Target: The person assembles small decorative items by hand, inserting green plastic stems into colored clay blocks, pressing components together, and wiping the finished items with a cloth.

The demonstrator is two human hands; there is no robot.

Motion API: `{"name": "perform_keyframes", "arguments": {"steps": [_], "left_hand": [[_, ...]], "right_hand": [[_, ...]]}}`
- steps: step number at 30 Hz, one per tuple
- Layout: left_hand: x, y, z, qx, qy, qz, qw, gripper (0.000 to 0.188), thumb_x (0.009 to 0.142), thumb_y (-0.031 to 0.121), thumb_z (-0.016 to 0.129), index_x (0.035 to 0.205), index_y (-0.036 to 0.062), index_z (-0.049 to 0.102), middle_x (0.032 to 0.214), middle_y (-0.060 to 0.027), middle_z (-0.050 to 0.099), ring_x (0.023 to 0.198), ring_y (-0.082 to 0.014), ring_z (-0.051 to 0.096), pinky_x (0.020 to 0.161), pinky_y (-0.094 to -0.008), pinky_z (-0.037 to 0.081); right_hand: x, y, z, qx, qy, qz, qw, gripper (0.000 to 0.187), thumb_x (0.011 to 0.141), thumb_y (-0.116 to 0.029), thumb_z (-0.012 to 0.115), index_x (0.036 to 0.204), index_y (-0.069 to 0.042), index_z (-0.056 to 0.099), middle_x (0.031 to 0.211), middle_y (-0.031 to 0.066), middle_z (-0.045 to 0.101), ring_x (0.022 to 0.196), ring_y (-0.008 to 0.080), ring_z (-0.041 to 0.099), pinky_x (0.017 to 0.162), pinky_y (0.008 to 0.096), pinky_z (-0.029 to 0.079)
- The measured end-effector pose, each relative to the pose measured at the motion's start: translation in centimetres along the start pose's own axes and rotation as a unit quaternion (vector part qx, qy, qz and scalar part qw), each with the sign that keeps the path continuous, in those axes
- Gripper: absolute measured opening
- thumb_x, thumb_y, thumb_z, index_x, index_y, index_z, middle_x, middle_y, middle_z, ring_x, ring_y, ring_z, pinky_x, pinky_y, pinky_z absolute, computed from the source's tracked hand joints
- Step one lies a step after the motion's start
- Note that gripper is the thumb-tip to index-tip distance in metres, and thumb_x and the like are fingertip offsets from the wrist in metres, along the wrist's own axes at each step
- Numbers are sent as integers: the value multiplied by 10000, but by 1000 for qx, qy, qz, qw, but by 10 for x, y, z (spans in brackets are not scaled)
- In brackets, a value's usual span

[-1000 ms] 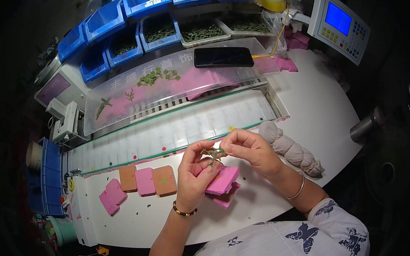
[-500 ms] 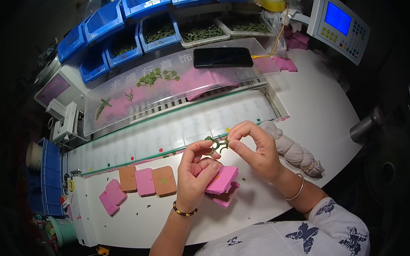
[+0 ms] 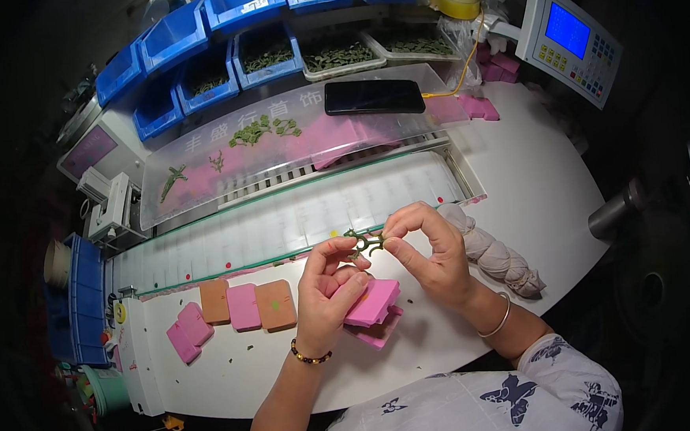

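Up off the pink pads comes the little green sprig, higher than a second ago, and now it hangs between both hands above the white table. Right hand pinches one end between thumb and forefinger, a tight grip. Left hand nips the other end with its fingertips while its lower fingers clamp a pink pad against the palm. A second pink pad lies on the table just beneath that one. Off to the left sits a row of pink and brown pads. Near the right wrist lies a twisted grey cloth. Further back, a clear cover carries a black phone and more green sprigs, with blue bins behind.
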State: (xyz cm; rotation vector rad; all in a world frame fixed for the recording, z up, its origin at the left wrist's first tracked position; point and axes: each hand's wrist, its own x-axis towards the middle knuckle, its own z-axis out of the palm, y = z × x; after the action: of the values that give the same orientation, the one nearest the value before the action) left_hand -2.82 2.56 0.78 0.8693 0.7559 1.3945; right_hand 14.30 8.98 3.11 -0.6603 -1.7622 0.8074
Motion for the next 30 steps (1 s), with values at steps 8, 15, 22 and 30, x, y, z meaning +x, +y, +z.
{"name": "perform_keyframes", "arguments": {"steps": [8, 15, 22, 30], "left_hand": [[1, 0, 1, 23, 7, 12, 1000, 421, 865, -7, 583, 1251, 14, 417, 1065, -119, 553, 867, -145, 630, 775, -270, 536], [0, 2, 1, -1, 3, -1, 1000, 432, 850, -68, 559, 1256, -10, 424, 1076, -118, 540, 878, -114, 621, 793, -248, 530], [1, 2, 2, -2, 3, 5, 1000, 429, 852, -69, 557, 1255, -12, 422, 1062, -117, 546, 873, -113, 620, 791, -245, 528], [0, 2, 2, -7, 11, 4, 1000, 426, 856, -60, 562, 1254, -12, 420, 1058, -115, 547, 873, -110, 614, 790, -243, 523]], "right_hand": [[0, 3, -1, 61, -10, 46, 997, 65, 884, -72, 633, 903, -38, 580, 878, 49, 630, 832, 138, 563, 804, 288, 414], [-3, 10, -1, 202, -24, 169, 964, 90, 932, -118, 604, 942, -31, 583, 930, 16, 616, 866, 76, 513, 820, 258, 415], [-3, 11, -2, 233, -28, 179, 956, 104, 943, -128, 601, 950, -26, 581, 931, 15, 610, 882, 82, 528, 844, 258, 426], [-3, 11, -1, 249, -25, 189, 950, 122, 946, -139, 607, 954, -20, 578, 925, 18, 612, 893, 79, 543, 849, 253, 435]]}}
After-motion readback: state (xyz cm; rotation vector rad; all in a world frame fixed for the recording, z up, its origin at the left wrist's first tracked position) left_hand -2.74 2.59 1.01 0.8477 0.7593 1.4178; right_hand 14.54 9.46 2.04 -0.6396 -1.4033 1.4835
